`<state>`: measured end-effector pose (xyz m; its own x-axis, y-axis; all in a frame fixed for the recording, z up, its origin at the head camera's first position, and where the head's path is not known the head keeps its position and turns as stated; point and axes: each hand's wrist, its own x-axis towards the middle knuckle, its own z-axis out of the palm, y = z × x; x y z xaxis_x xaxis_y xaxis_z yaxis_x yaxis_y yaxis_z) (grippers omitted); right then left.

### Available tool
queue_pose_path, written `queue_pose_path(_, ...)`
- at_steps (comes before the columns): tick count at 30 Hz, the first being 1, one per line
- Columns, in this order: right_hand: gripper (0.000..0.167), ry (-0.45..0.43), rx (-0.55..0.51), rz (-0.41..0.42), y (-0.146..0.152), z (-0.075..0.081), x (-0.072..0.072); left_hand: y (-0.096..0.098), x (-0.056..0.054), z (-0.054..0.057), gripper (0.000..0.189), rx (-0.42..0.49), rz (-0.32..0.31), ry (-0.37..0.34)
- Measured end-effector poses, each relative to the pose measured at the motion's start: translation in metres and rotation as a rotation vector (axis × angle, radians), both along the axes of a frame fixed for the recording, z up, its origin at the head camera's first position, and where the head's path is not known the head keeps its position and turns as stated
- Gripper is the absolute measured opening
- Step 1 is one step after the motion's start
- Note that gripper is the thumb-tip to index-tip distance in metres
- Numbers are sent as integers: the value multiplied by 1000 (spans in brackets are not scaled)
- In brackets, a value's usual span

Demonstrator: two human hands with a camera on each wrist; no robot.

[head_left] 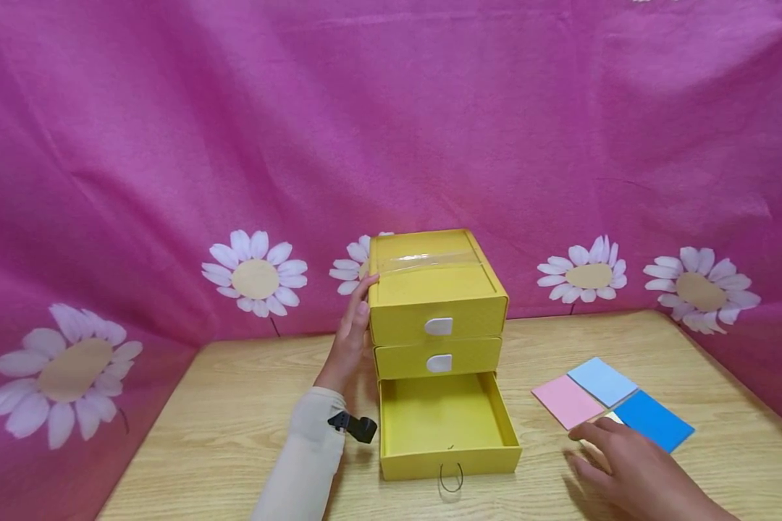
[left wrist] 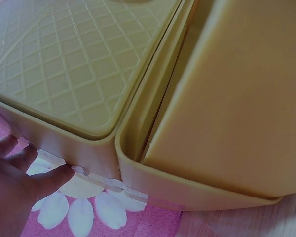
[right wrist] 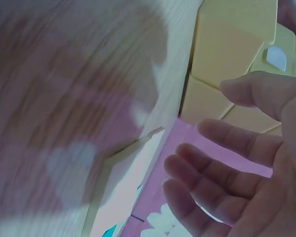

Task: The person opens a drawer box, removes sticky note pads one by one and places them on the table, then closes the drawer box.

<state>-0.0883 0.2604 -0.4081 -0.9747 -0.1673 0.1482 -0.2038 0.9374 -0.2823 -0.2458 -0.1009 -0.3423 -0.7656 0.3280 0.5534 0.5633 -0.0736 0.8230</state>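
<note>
A yellow drawer box (head_left: pixel 439 286) with three stacked drawers stands on the table. Its bottom drawer (head_left: pixel 452 463) is pulled out, bare inside, with a thin dark loop (head_left: pixel 452 479) at the front. My left hand (head_left: pixel 348 344) rests against the box's left side; in the left wrist view its fingertips (left wrist: pixel 64 173) touch the wall. To the right lie a pink pad (head_left: pixel 565 401), a light blue pad (head_left: pixel 602 381) and a blue pad (head_left: pixel 654 421). My right hand (head_left: pixel 632 463) hovers over a pale yellow pad (head_left: pixel 615 417), mostly hidden. Its fingers (right wrist: pixel 237 140) are relaxed and spread, holding nothing.
The two upper drawers are closed, each with a white tab (head_left: pixel 439 326). Clear tape (head_left: pixel 430 260) crosses the top of the box. A pink flowered cloth (head_left: pixel 391 108) hangs behind the wooden table (head_left: pixel 234 434). A black strap mount (head_left: pixel 353 425) sits on the left wrist.
</note>
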Motion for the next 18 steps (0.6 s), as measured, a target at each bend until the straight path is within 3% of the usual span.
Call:
queue_pose_path(7,25,-54,-16,-2,-8,5,1,1,1,3,51,-28,18,-2)
queue_pose_path(14,22,-104,-48,38,-19,13,2,0,-24,-24,51,-1,20,24)
queue_pose_path(18,18,-96,-49,87,-28,14,3,0,-24,-26,50,6,27,26)
